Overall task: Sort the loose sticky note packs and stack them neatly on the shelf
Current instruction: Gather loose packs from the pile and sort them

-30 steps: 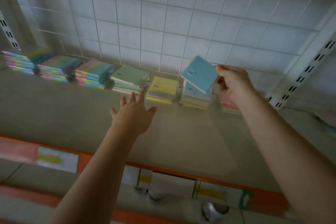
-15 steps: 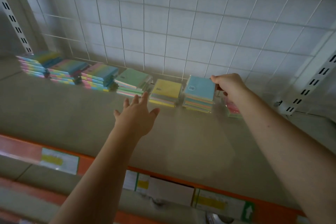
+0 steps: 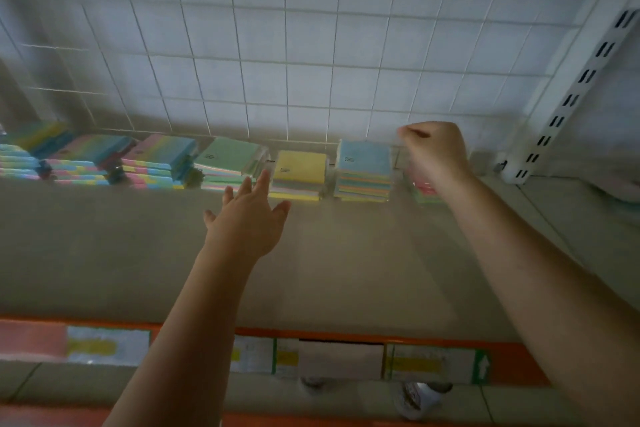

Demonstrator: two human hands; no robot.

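Stacks of sticky note packs line the back of the grey shelf (image 3: 346, 260). A blue-topped stack (image 3: 363, 159) stands between a yellow-topped stack (image 3: 301, 166) and a low pink stack (image 3: 426, 191). Left of the yellow one is a green-topped stack (image 3: 230, 154). My right hand (image 3: 437, 156) hovers just right of the blue stack and above the pink one, blurred, its fingers curled with nothing visible in them. My left hand (image 3: 247, 224) is spread flat with straight fingers, its tips close to the front of the yellow stack.
Rainbow-striped pack stacks (image 3: 162, 152) (image 3: 86, 151) (image 3: 31, 139) fill the back left. A white wire grid (image 3: 287, 80) backs the shelf and a slotted upright (image 3: 575, 94) stands at the right. An orange rail with price labels (image 3: 429, 362) runs along the front edge.
My right hand laid the blue pack flat on top of the blue stack, then let go and lifted off to the right. My left hand stayed spread near the yellow stack.
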